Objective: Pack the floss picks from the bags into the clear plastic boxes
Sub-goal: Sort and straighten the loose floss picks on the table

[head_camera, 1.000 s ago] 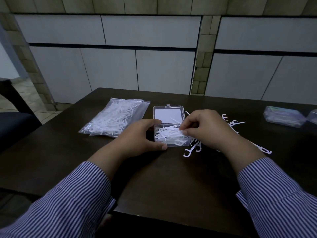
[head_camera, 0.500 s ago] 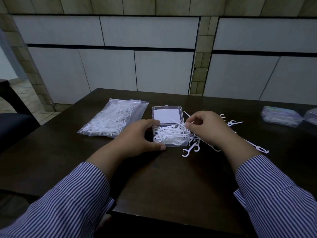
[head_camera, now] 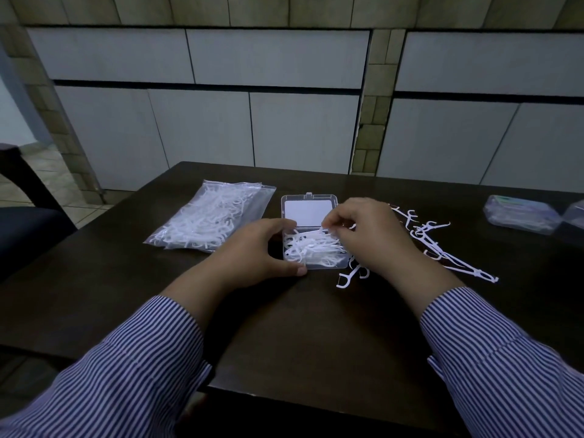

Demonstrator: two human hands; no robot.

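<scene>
Pinching one white plastic floss pick, your right hand hovers over the open clear plastic box; the pick's long axis runs 3-to-9 o'clock, box directly below. Your left hand clasps the box's 9 o'clock side on the dark desk.

Both my forearms in striped sleeves reach forward, my left hand curled with thumb and fingers spread round the clear plastic box, my right hand arched above it, fingertips pinching a white floss pick.
</scene>
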